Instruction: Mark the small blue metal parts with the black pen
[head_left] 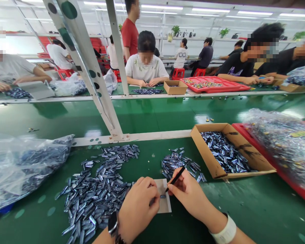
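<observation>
My left hand (141,206) rests over a small pale board (165,207), its fingers curled and closed. What lies between those fingers, if anything, is hidden. My right hand (189,193) pinches a thin black pen-shaped tool (177,177), with its lower tip near the board's right edge. One small dark piece (163,196) lies on the board between my hands. Left of my left hand spreads a large pile of shiny, dark elongated pieces (99,189). A smaller pile of similar pieces (174,162) lies just beyond the board, close to my right hand.
A cardboard box (261,166) with many dark pieces stands at right, beside a red tray (302,195) bearing a bulging plastic bag (282,145). Another clear bag (27,166) lies left. A slanted metal post (91,74) rises ahead. Across the green belt (152,115), several people sit working.
</observation>
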Motion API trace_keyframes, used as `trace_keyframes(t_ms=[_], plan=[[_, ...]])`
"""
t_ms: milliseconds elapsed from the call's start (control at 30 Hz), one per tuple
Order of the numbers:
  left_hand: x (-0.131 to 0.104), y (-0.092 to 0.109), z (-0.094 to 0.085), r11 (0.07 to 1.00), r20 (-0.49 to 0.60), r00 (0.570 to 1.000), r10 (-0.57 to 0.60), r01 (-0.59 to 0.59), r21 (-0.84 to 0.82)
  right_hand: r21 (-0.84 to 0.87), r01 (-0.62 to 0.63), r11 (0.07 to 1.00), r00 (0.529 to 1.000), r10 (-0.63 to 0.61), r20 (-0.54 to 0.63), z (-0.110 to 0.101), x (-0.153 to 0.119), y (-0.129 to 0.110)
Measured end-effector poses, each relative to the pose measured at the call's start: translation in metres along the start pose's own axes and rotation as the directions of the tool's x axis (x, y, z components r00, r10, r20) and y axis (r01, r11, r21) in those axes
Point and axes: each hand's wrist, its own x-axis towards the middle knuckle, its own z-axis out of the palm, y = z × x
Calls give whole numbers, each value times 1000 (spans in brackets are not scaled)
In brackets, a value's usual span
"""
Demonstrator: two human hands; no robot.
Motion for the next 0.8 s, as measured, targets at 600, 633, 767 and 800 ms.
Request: trace_keyframes(t_ms=[600, 633, 767, 800], plan=[[2, 1, 0, 1000, 12, 1000, -24, 24, 6, -52, -3, 999, 1000, 4, 26, 0, 0, -1], [1, 1, 1, 1000, 10, 1000, -24, 23, 9, -63, 4, 998, 1000, -2, 29, 0, 0, -2], [-1, -2, 2, 999, 7, 999, 31, -31, 8, -86, 34, 996, 999, -31, 34, 0, 0, -2], [-1, -3, 2, 998, 8, 998, 55, -55, 11, -90, 36, 995, 999, -33, 33, 0, 0, -2]])
